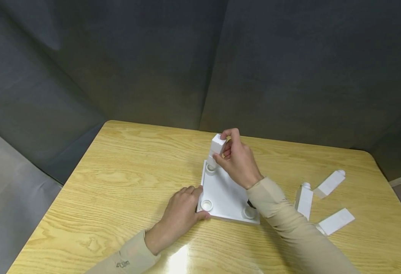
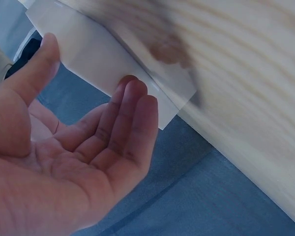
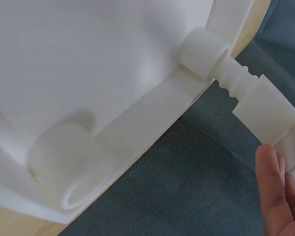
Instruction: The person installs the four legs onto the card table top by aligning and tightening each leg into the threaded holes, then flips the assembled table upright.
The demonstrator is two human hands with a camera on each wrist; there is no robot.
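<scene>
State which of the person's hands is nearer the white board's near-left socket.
Left. The left hand holds the white board right beside that near-left socket; the right hand is farther away, holding a white block at the far-left socket.

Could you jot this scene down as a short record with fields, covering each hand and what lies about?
Right hand: holds a white leg
Leg's thread: at the mouth of the far left socket, partly showing
Left hand: grips the near left corner of the board
Board: white, on the table; three sockets visible from the head
Loose legs: three, lying right of the board
Backdrop: dark cloth
</scene>
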